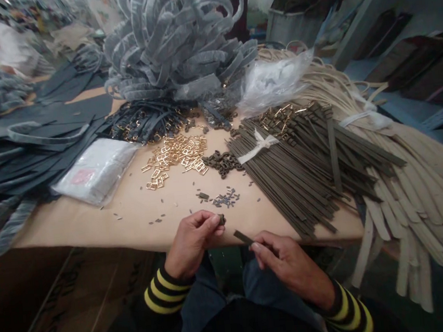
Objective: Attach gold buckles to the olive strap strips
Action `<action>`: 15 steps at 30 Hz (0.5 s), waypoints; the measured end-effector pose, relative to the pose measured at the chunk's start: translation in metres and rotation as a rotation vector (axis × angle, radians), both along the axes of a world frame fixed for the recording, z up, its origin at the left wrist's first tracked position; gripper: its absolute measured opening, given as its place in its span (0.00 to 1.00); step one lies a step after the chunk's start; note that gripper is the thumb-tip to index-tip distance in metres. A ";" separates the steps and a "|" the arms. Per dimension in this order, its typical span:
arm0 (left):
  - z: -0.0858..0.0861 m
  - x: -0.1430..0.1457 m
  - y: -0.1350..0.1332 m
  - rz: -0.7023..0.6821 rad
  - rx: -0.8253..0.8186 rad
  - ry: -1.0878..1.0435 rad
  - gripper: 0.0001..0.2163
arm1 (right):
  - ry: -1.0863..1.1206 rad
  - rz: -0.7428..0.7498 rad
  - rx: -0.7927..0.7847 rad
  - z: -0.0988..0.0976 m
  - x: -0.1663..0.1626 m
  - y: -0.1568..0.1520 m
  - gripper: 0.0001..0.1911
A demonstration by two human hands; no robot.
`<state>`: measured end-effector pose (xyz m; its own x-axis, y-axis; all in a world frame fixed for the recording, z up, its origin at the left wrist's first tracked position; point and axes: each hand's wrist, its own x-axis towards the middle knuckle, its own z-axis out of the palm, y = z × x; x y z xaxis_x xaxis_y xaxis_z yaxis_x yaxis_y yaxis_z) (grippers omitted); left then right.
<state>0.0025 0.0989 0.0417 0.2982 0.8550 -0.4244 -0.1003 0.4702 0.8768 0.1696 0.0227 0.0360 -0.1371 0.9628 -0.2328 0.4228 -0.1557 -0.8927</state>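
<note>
My left hand [195,239] is closed in a pinch on a small dark strap loop [222,219] above the table's front edge. Between the thumb and fingers of my right hand [285,261] is a short olive strap [243,236], its free end pointing toward the left hand. Loop and strap are apart. Just beyond the hands lie small dark pieces [227,199] and a pile of dark strap loops [224,163]. Gold buckles [177,157] are heaped behind and to the left. A bundle of olive straps [285,180], tied with a white strip, lies to the right.
Wrapped grey handles [170,40] rise high at the back. A plastic-wrapped white packet [96,170] lies left, beside dark straps [27,143]. Long beige straps [413,200] hang over the right edge of the table [133,221]. Another person [6,48] sits at the far left.
</note>
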 end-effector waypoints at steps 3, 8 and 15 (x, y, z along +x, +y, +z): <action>-0.010 0.001 -0.029 0.092 -0.163 -0.132 0.10 | -0.017 -0.010 0.031 0.001 -0.007 0.000 0.15; -0.020 0.001 -0.045 0.127 -0.148 -0.170 0.09 | -0.036 0.034 0.029 -0.001 -0.010 -0.004 0.13; -0.019 -0.003 -0.054 -0.017 0.103 0.057 0.06 | -0.136 0.238 -0.012 0.012 -0.001 -0.003 0.12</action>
